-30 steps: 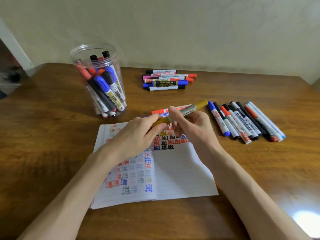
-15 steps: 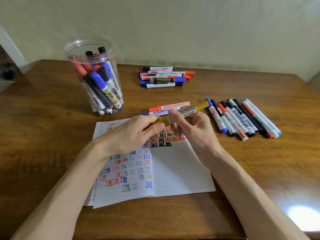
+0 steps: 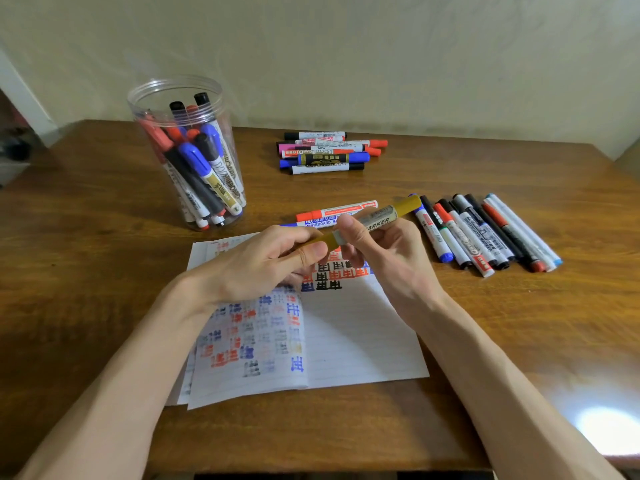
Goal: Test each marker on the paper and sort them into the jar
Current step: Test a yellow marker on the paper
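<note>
A person stands at a wooden counter, both hands raised just above a sheet of paper near the front edge. The left hand is closed around the cap end of a gold marker; the right hand is closed around its barrel. It looks as if the cap is about to be pulled off. If it comes away with a jerk, the bare tip could streak a finger or the counter, or an elbow could swing out.

A clear jar, already holding many markers, stands upright toward the back left corner, well apart from the hands. A row of markers lies just beside the right hand, so a sideways knock could roll some toward the right edge. Two loose markers lie just behind the hands, and a small pile sits near the back edge. Open wood lies along the left side and the front right corner.
</note>
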Available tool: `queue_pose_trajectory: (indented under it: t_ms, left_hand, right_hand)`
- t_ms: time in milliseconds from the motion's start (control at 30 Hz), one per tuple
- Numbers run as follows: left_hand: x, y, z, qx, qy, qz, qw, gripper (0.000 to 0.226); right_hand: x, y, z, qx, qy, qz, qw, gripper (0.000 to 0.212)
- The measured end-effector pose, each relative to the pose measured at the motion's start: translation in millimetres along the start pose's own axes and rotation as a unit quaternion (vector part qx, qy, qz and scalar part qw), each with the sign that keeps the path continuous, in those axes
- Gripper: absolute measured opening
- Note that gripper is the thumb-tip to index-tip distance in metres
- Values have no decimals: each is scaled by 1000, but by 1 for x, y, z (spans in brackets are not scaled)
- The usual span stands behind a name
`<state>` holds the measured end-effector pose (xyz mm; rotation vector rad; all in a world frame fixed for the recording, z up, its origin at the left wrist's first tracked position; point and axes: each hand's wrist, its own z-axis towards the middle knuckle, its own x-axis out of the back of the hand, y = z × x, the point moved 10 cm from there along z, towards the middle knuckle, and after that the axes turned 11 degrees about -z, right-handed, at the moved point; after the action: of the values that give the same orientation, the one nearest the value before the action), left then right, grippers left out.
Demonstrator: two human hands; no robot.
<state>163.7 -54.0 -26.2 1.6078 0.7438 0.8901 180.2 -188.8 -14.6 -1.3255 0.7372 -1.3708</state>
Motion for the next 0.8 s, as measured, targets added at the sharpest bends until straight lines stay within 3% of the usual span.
queue_pose_trajectory:
  t_ms: [200,333,667,800]
  left_hand:
    - [1,11,4,-68,66,174,980,32]
    - [1,19,5,-103,100,229,963,36]
    - [-5,33,3,-152,138,362,909,52]
    - [-7,29,4,-149,145,403,891,43]
  right_hand:
    - [8,10,1,-42,65,27,997,44]
    - [11,18,1,-78,91,48,992,43]
    - [14,27,2,-102,97,64,988,53]
    - [5,39,0,-147,77,137,977,48]
